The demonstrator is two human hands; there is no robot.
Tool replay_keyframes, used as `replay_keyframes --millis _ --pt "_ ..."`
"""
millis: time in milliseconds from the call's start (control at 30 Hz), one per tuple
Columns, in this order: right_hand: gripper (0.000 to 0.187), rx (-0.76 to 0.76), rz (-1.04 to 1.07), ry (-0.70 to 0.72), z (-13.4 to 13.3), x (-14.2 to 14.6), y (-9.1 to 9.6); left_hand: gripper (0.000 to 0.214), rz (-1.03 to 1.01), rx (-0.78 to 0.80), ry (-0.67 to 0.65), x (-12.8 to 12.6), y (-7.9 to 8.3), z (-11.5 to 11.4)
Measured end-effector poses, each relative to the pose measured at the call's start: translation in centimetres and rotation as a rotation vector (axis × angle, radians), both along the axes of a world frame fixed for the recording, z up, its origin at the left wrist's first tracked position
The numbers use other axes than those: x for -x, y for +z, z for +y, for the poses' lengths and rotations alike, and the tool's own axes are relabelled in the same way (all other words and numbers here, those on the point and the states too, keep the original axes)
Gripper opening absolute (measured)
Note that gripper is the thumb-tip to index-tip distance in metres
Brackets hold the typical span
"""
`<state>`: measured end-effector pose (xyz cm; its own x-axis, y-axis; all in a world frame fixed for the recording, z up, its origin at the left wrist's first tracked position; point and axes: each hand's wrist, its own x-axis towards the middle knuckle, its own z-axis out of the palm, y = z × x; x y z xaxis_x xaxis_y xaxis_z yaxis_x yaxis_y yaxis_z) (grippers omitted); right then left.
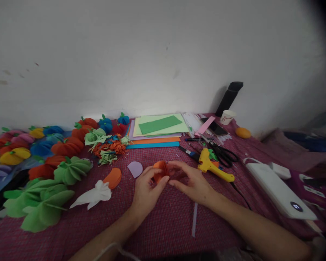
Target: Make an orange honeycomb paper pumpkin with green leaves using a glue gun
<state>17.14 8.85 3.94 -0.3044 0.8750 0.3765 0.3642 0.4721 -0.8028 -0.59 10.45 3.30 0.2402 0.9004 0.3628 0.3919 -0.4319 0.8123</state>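
Note:
Between my two hands is a small orange piece of layered, folded paper [161,173]. My left hand [149,186] grips it from the left, with thumb in front and fingers curled behind. My right hand [192,183] is at its right edge, index finger above and thumb below, both fingertips against the paper. Left of my hands lie a lilac paper cutout [135,169], orange paper cutouts [113,178] and a crumpled white tissue [93,195]. A yellow glue gun [214,169] rests just beyond my right hand.
Paper pumpkins [67,146] in several colours crowd the left. Paper scraps [111,146] and stacked coloured sheets [159,127] lie behind. Black scissors [224,154], a paper cup [228,117], an orange fruit [243,132] and a white power bank [279,190] are at right.

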Motion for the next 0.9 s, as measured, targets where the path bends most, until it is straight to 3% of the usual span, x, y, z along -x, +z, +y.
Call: replay_keyframes --millis 600,900 --pt "0.043 -0.081 -0.054 -0.067 -0.19 -0.19 0.5 0.016 -0.084 0.023 -0.042 0.25 0.1 0.16" --pt "0.026 -0.283 -0.16 -0.155 0.25 -0.79 0.22 0.019 -0.089 0.026 -0.052 0.16 0.18 0.17"
